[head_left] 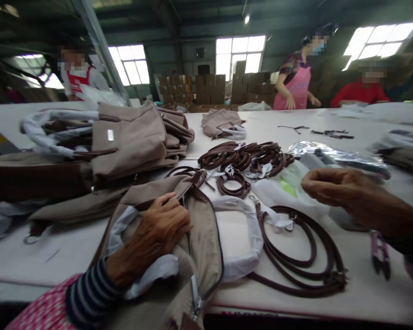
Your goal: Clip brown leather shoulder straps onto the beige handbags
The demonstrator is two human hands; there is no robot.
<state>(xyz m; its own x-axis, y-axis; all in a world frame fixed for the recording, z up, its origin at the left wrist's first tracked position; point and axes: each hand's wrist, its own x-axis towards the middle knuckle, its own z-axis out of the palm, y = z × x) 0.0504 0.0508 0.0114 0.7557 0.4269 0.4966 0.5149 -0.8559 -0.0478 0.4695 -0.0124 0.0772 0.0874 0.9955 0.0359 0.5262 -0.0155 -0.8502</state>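
A taupe ribbed handbag (204,229) lies at the table's front with its zipped mouth open and tan lining showing. My left hand (154,229) is closed on the edge of that opening, fingertips tucked inside. Paper wrapping covers the bag's handle (256,243), which spreads to the right. Beside it rests a coiled brown shoulder strap (309,266) with metal clips and a white tag. My right hand (344,192) hovers over clear plastic bags (292,188), its fingers pinched together; whatever they may hold is hidden. Small thread snips (380,254) lie below my right wrist.
Stacked taupe handbags (131,137) fill the left side. Behind the open bag is a pile of coiled brown straps (244,158). Another handbag (222,123) lies farther back. Co-workers, one in a pink apron (298,89), are across the table, with cardboard boxes (209,89) beyond.
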